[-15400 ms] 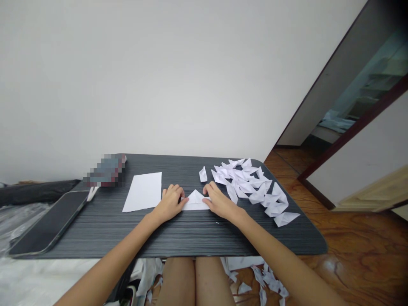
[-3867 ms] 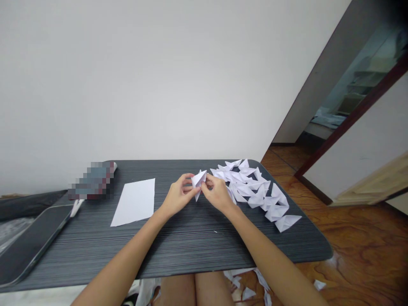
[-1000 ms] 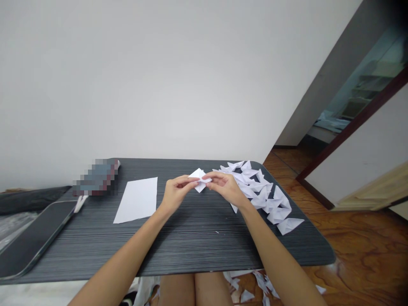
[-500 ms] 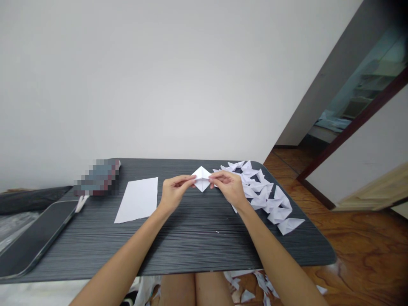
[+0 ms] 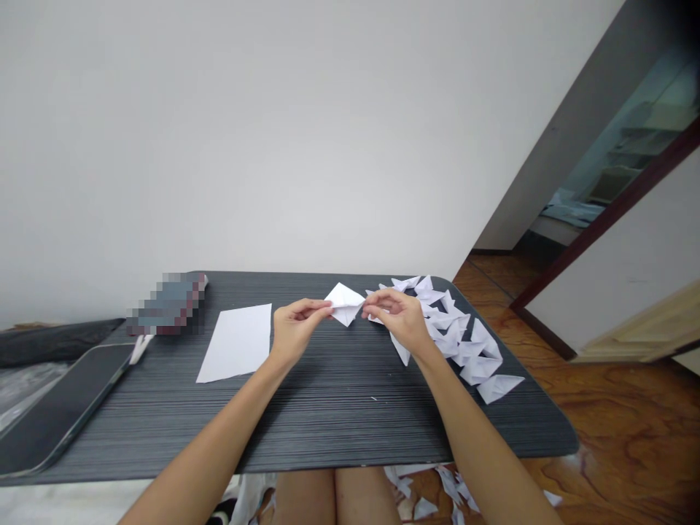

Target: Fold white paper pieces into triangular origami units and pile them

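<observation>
A small folded white paper (image 5: 344, 300), diamond-shaped with a raised crease across its middle, is held above the dark table. My left hand (image 5: 295, 324) pinches its left corner between thumb and fingers. At the opposite corner is my right hand (image 5: 399, 317), its thumb and index finger a little apart. The paper's right tip reaches those fingertips; whether it touches them is hard to tell. Just beyond my right hand lie several folded white paper pieces (image 5: 451, 339), partly covered by that hand.
A flat white paper sheet (image 5: 238, 343) lies left of my hands on the black table (image 5: 328, 423). Farther left are a phone-like dark slab (image 5: 65, 408) and a blurred-out object (image 5: 167, 305). A white wall (image 5: 328, 146) stands behind. Paper scraps (image 5: 424, 508) lie on the floor.
My right fingers have loosened from the paper's right corner and shifted slightly right. The folded paper has turned and moved a little left, still in my left hand.
</observation>
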The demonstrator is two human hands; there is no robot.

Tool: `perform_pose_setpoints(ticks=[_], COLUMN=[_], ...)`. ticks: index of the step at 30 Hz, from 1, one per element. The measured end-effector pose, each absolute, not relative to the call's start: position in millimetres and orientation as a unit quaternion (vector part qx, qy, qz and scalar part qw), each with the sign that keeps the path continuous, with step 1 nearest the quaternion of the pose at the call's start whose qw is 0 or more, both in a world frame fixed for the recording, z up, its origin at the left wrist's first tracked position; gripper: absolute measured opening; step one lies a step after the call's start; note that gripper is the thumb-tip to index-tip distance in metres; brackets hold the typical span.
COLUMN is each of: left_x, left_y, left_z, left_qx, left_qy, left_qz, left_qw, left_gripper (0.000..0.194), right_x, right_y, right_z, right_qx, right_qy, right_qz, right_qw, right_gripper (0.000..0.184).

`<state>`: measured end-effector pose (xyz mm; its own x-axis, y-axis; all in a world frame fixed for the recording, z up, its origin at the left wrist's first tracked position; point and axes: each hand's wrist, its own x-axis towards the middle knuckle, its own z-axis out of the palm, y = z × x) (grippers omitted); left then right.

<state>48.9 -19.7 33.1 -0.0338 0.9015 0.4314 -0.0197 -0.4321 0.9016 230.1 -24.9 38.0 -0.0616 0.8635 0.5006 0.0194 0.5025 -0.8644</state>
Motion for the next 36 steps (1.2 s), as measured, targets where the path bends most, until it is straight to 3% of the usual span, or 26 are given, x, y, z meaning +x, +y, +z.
perform_pose_setpoints(ticks=[3,7,12,21,25,29,36], left_x=[49.8,50.6,49.3,49.2,50.3,50.1,47.6], left_y=[-20.8,-21.3,-19.3,-19.6,-20.2,-18.8,-16.8], left_z=[33.2,33.1,32.3,29.9,30.7,31.3,29.9], left_qx=[0.600,0.610,0.616,0.625,0.665,0.721,0.767], left_qy=[0.373,0.373,0.355,0.334,0.312,0.287,0.290], left_qz=[0.600,0.589,0.586,0.591,0.569,0.541,0.499], left_qw=[0.374,0.377,0.389,0.385,0.369,0.324,0.280], left_gripper=[0.013,0.013,0.017,0.011,0.013,0.028,0.022], right_x=[228.1,221.5,220.7,218.8,215.9,216.0,217.6], right_y=[-22.5,-22.3,-24.8,-22.2,-21.7,-23.0,-23.0], right_z=[35.7,34.2,37.6,34.9,32.1,29.3,28.0], right_qx=[-0.332,-0.349,-0.356,-0.342,-0.340,-0.331,-0.327], right_qy=[-0.633,-0.611,-0.581,-0.591,-0.601,-0.642,-0.693], right_qz=[0.382,0.403,0.399,0.431,0.408,0.386,0.309], right_qw=[0.586,0.585,0.614,0.591,0.598,0.574,0.563], right_gripper=[0.029,0.010,0.017,0.016,0.011,0.012,0.007])
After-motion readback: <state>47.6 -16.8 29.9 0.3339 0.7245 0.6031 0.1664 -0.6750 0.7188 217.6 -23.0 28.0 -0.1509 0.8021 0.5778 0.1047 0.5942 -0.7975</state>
